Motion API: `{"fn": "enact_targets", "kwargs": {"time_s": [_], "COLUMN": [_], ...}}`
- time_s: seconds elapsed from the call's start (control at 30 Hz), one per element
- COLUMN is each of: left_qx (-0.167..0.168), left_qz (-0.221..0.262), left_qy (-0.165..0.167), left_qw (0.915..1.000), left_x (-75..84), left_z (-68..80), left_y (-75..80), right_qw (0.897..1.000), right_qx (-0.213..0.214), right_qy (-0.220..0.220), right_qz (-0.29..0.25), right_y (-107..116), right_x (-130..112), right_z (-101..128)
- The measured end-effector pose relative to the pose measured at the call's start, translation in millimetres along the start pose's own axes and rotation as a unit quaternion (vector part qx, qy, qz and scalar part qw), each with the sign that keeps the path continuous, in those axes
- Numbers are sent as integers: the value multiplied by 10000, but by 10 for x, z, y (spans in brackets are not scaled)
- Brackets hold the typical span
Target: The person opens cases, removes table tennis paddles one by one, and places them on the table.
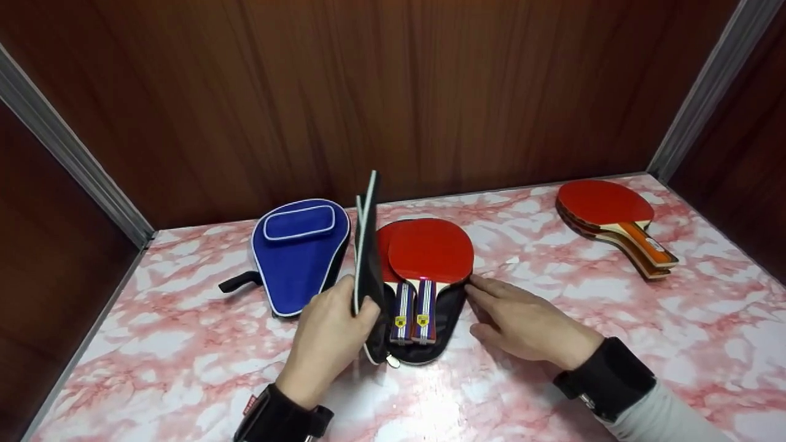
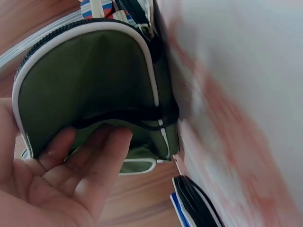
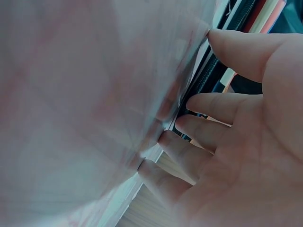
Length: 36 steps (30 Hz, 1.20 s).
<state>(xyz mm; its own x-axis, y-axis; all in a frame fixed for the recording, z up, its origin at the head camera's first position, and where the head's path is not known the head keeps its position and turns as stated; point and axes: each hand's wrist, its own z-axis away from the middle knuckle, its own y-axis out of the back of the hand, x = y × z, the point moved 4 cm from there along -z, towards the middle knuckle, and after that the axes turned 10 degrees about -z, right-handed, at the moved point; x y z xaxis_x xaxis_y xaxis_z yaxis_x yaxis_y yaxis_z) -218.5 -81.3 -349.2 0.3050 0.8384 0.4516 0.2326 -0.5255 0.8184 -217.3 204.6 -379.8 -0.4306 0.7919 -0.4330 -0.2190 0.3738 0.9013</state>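
Note:
A dark green paddle case (image 1: 451,316) with white piping lies unzipped at the middle of the table, its flap (image 1: 368,279) standing nearly upright. Inside it, two table tennis paddles overlap, the front red paddle (image 1: 431,248) over a second red paddle (image 1: 383,238), striped handles toward me. My left hand (image 1: 331,337) grips the flap's left side, and in the left wrist view its fingers curl against the green fabric (image 2: 90,71) by a black strap (image 2: 137,116). My right hand (image 1: 522,316) has its extended fingers at the case's right edge, fingertips low by the zipper (image 3: 206,78).
Left of the case lies a blue paddle case (image 1: 301,264) with white piping and a black strap (image 1: 239,281). At the back right, stacked red paddles (image 1: 605,202) lie with orange handles. Brown wood-grain panels (image 1: 405,98) enclose the pink marbled table (image 1: 202,344).

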Motion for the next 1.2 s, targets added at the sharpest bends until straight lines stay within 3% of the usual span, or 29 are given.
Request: {"fn": "enact_targets", "kwargs": {"time_s": [0.3,0.57,0.67,0.8,0.87,1.0,1.2], "left_qx": [218,242,281,317,327,347,446], "left_qz": [-588,-765,-887,-1066,-1126,-1169,-1164], "left_qy": [77,235,245,219,181,84,-4], "left_qw": [9980,9965,9954,9936,9929,9925,9922], "left_x": [-66,-110,-121,-104,-94,-92,-70], "left_z": [56,87,107,120,123,123,130], "left_y": [50,60,69,80,79,61,33], "right_qw": [9999,9997,9972,9845,9789,9809,9846], "right_qx": [59,185,709,1739,2042,1924,1511], "right_qy": [131,103,230,179,75,-257,-878], "right_qz": [-13,-157,12,110,48,-131,-10], "right_y": [3,57,104,142,129,59,-68], "right_x": [3,9,-73,-298,-426,-607,-677], "right_z": [4,-7,-17,-29,-65,-217,-378]}}
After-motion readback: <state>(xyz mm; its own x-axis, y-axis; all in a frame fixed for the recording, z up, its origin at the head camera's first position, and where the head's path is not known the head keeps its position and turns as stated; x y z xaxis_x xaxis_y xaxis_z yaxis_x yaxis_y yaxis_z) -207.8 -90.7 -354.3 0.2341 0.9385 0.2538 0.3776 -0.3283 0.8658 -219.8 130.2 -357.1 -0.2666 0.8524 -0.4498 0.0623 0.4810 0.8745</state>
